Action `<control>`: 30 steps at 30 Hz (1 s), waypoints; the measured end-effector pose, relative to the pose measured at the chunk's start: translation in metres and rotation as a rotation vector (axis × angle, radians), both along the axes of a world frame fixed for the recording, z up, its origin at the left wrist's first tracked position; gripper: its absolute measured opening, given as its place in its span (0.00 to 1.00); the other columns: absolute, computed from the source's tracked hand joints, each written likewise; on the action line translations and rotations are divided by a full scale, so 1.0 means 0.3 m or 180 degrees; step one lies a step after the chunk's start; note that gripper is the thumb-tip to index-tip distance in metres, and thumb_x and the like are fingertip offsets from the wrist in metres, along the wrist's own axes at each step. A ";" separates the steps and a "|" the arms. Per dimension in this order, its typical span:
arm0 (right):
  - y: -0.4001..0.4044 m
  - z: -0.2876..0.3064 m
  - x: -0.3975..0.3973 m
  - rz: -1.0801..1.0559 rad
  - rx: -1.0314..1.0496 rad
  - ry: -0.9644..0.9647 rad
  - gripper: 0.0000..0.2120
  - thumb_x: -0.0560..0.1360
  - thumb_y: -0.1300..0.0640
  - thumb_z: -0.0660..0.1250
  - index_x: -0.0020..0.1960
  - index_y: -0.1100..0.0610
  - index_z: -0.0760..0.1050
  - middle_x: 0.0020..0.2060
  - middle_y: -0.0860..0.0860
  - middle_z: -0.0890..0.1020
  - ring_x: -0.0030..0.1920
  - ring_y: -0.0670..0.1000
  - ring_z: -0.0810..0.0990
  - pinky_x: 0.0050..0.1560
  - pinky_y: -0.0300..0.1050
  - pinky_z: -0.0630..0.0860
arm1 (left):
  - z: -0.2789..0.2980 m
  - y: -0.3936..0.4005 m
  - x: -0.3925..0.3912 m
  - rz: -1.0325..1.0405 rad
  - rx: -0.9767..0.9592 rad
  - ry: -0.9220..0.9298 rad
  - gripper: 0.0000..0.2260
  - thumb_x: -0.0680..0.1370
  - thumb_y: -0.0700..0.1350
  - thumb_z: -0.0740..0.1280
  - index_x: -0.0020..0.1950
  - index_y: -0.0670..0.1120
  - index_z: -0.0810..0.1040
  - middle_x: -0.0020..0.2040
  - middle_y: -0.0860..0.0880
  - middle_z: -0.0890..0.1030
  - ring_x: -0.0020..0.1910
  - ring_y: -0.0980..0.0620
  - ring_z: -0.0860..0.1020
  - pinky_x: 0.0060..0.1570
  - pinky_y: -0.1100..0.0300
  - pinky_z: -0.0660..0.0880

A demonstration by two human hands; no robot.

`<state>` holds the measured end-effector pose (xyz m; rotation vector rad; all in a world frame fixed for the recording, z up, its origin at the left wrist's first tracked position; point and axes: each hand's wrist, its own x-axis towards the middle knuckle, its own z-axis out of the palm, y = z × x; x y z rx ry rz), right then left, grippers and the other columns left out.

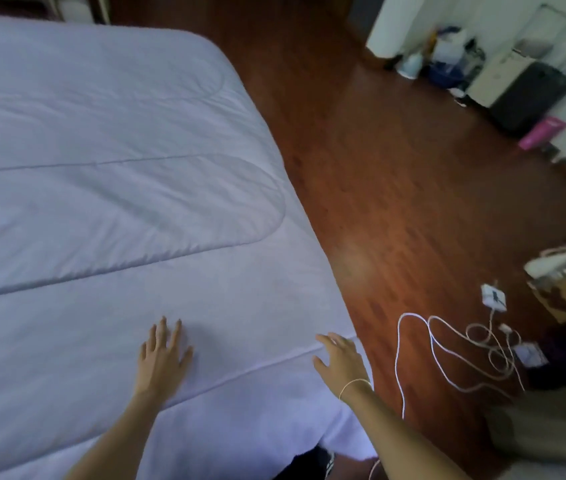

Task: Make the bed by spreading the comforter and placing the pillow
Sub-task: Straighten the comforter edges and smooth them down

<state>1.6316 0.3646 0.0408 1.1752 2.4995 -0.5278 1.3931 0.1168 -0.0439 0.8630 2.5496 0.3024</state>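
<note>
While both hands press the comforter (108,188), nothing legible shows.

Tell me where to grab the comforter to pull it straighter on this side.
Probably the comforter edge by the right hand, where it drops off the bed toward the floor. Come from the floor side and pinch that hanging border; the top lies flat, offering no fold to grip.

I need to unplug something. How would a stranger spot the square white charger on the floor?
Start at the bed and look right across the wooden floor to the tangle of white cables. The charger lies at its far end, the flat white square block there.
</note>
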 end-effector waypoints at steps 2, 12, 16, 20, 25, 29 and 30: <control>0.118 -0.048 -0.002 0.0290 -0.0025 -0.0040 0.26 0.78 0.45 0.60 0.74 0.46 0.60 0.75 0.51 0.60 0.75 0.51 0.55 0.72 0.47 0.60 | -0.075 0.081 0.134 0.0146 -0.0003 0.0073 0.35 0.77 0.66 0.45 0.73 0.44 0.65 0.73 0.35 0.64 0.69 0.33 0.65 0.61 0.33 0.65; 0.336 -0.436 -0.270 0.1326 0.0179 0.0737 0.29 0.75 0.39 0.54 0.74 0.46 0.61 0.76 0.57 0.57 0.75 0.63 0.56 0.71 0.65 0.55 | -0.193 0.302 0.473 0.1409 -0.0255 0.0683 0.31 0.78 0.62 0.46 0.78 0.48 0.54 0.78 0.41 0.53 0.77 0.40 0.49 0.73 0.38 0.47; 0.280 -0.585 -0.273 0.1297 0.0974 0.1269 0.26 0.79 0.40 0.49 0.76 0.46 0.58 0.76 0.55 0.59 0.76 0.63 0.55 0.71 0.69 0.52 | -0.247 0.312 0.483 0.1425 -0.0369 0.1113 0.29 0.79 0.59 0.48 0.78 0.49 0.53 0.78 0.42 0.52 0.77 0.39 0.50 0.73 0.40 0.46; 0.299 -0.609 -0.254 0.1440 0.0987 0.1550 0.27 0.79 0.41 0.48 0.76 0.48 0.58 0.76 0.53 0.59 0.76 0.63 0.54 0.72 0.68 0.51 | -0.269 0.311 0.496 0.1413 -0.0373 0.1370 0.28 0.80 0.58 0.49 0.78 0.48 0.53 0.78 0.42 0.53 0.76 0.39 0.50 0.73 0.41 0.46; 0.303 -0.582 -0.166 0.1880 0.0811 0.1513 0.28 0.80 0.40 0.47 0.77 0.48 0.53 0.77 0.52 0.55 0.77 0.60 0.51 0.74 0.65 0.49 | -0.263 0.304 0.554 0.1369 -0.0305 0.1384 0.27 0.81 0.58 0.46 0.78 0.49 0.51 0.78 0.43 0.51 0.77 0.40 0.49 0.74 0.41 0.46; 0.273 -0.550 0.047 0.2292 0.0482 0.1318 0.32 0.79 0.37 0.48 0.78 0.50 0.48 0.78 0.55 0.49 0.77 0.59 0.46 0.75 0.62 0.46 | -0.265 0.294 0.695 0.1111 -0.0324 0.1290 0.28 0.80 0.59 0.45 0.78 0.48 0.49 0.78 0.42 0.49 0.77 0.38 0.47 0.74 0.40 0.46; 0.268 -0.546 0.116 0.2465 0.0390 0.1242 0.35 0.78 0.35 0.49 0.78 0.50 0.47 0.78 0.56 0.48 0.77 0.59 0.44 0.75 0.61 0.46 | -0.271 0.284 0.737 0.0948 -0.0326 0.1280 0.29 0.80 0.60 0.45 0.78 0.48 0.49 0.78 0.42 0.49 0.76 0.38 0.47 0.73 0.39 0.47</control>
